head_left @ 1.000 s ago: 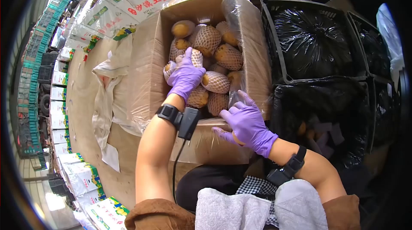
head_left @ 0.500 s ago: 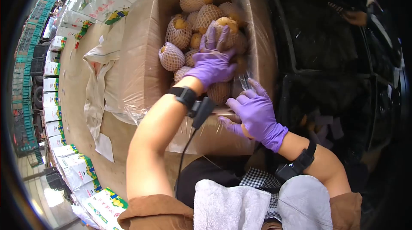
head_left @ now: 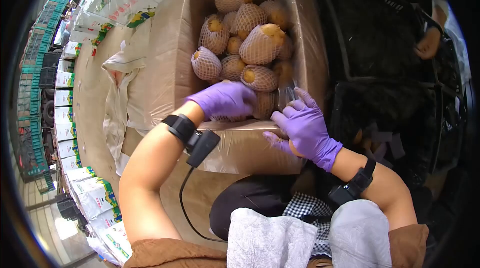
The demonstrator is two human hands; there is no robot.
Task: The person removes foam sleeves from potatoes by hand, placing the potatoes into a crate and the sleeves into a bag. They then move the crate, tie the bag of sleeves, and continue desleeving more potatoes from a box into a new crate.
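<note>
Several potatoes (head_left: 260, 45) in white foam net sleeves lie piled in a cardboard box (head_left: 252, 150) with a clear plastic liner (head_left: 287, 93). My left hand (head_left: 225, 99), in a purple glove, hovers low over the sleeved potatoes at the near end. Its fingers curl downward and are blurred, so whether they hold anything is not visible. My right hand (head_left: 307, 130), also purple-gloved, is at the box's near right corner. Its thumb and fingers are apart, and the fingertips are by the rim and liner.
Black crates (head_left: 385, 113) stand to the right, one with scraps inside. Another person's hand (head_left: 428, 43) shows above them. White printed cartons (head_left: 92, 193) line the left side. A pale cloth sack (head_left: 120, 93) lies left of the box.
My left hand has drawn back from the large potato in the middle toward the near end of the box, uncovering a sleeved potato. My right hand stays at the corner.
</note>
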